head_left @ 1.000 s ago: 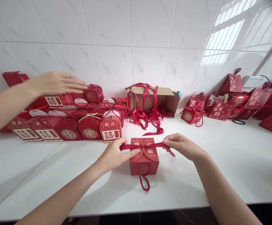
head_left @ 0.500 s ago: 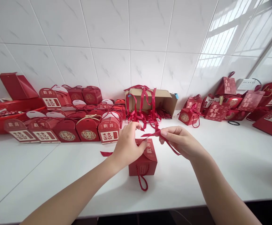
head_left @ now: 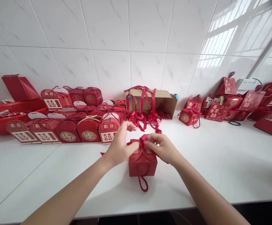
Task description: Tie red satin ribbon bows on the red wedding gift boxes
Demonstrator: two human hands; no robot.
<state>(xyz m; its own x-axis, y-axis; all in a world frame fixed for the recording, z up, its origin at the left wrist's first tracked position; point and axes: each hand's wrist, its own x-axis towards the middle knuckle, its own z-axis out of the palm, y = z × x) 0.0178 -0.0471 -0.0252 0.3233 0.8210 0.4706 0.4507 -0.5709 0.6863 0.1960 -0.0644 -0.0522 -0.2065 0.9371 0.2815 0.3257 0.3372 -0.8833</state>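
A small red gift box [head_left: 142,165] stands on the white table in front of me, with a twisted red cord handle [head_left: 142,182] hanging from its near side. Over its top runs a red satin ribbon [head_left: 143,138], raised in a loop. My right hand [head_left: 162,147] pinches this loop between thumb and fingers. To the left of the box is my left hand [head_left: 120,145], thumb and fingers spread apart, the thumb tip resting at the box's top edge by the ribbon. Part of the ribbon is hidden behind my hands.
Several red gift boxes [head_left: 66,131] stand in rows at the left, beside a red plastic basin [head_left: 30,106]. An open cardboard box [head_left: 166,93] draped with red ribbons is against the tiled wall. More small red boxes [head_left: 188,116] and a black band [head_left: 234,123] lie at the right.
My right hand has moved left and down to the box top, bringing the ribbon into a loop there. My left hand has shifted slightly left, uncovering more of the box top.
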